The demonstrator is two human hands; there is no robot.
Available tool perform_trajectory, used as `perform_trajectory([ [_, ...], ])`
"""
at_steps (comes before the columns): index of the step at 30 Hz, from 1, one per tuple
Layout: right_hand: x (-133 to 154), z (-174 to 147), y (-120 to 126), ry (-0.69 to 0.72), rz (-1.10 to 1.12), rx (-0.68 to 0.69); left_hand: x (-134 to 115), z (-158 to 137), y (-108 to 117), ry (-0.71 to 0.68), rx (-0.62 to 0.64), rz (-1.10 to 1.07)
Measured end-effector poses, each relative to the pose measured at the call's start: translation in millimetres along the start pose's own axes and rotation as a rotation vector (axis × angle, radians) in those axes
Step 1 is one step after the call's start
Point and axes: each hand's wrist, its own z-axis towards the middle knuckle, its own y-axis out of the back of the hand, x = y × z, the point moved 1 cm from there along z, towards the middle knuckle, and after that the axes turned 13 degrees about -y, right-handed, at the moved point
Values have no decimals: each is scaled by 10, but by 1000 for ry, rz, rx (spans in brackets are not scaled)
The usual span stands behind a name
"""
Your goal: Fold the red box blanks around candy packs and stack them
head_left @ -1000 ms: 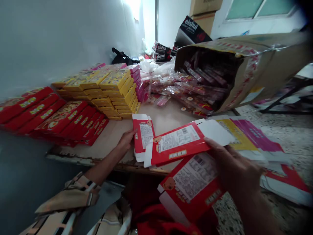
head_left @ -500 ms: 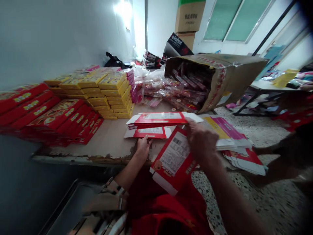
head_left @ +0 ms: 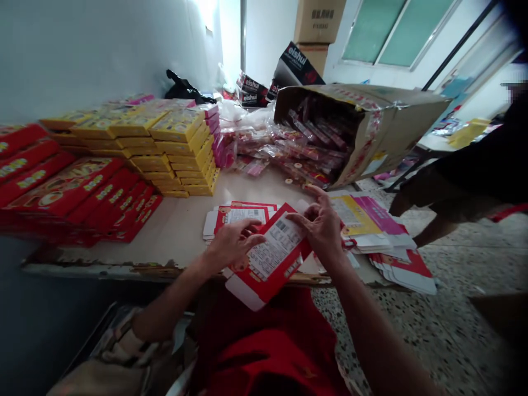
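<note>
Over the front edge of the worn table (head_left: 175,234) slants a flat red carton (head_left: 275,252), upper end pinched in the right hand (head_left: 325,226), left hand (head_left: 231,246) loosely spread alongside. Unfolding seems in hand; next probably calls for squeezing its edges.

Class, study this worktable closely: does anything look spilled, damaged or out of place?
Yes. The large cardboard box lies on its side, with wrapped packets spilled from its mouth in a loose heap, unlike the neatly stacked yellow boxes. The table's front edge also looks damaged: its surface is chipped and peeling.
</note>
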Motion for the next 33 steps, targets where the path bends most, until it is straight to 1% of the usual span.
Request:
perform_trajectory([
  [1, 33, -13, -50, 29, 121, -21, -70, 137, 39, -36, 127, 47],
  [2, 42, -38, -103, 50, 234, -48, -125, 257, 80, -67, 219, 100],
  [3, 23, -73, -156, 50, 333, -81, -164, 357, 121, -100, 267, 180],
  [5, -100, -156, -261, -15, 494, -114, -172, 498, 190, -161, 266, 407],
  [6, -198, -200, -308, -75, 553, -95, -140, 540, 205, -182, 264, 517],
  [8, -432, -288, -383, -215, 619, 31, -15, 574, 186, -214, 320, 642],
  [10, -664, -366, -409, -325, 608, 220, 144, 558, 115, -236, 414, 642],
  [12, -839, -419, -378, -375, 567, 392, 271, 523, 33, -245, 470, 592],
  [14, -933, -438, -314, -368, 554, 527, 322, 494, -23, -237, 478, 538],
  [16, -956, -425, -265, -356, 576, 652, 299, 476, -50, -224, 495, 495],
  [19, -905, -361, -275, -348, 578, 839, 213, 445, -74, -199, 600, 495],
  [21, -832, -307, -330, -302, 517, 935, 178, 416, -95, -177, 621, 515],
  [23, -754, -259, -396, -266, 420, 965, 186, 387, -114, -148, 583, 511],
  [25, -698, -236, -459, -240, 339, 956, 238, 364, -123, -123, 552, 479],
  [28, -706, -252, -555, -203, 334, 926, 395, 365, -108, -146, 506, 427],
  [31, -807, -280, -683, -272, 403, 902, 629, 437, -81, -195, 435, 478],
  [33, -874, -269, -790, -362, 456, 860, 802, 525, -83, -228, 431, 577],
])
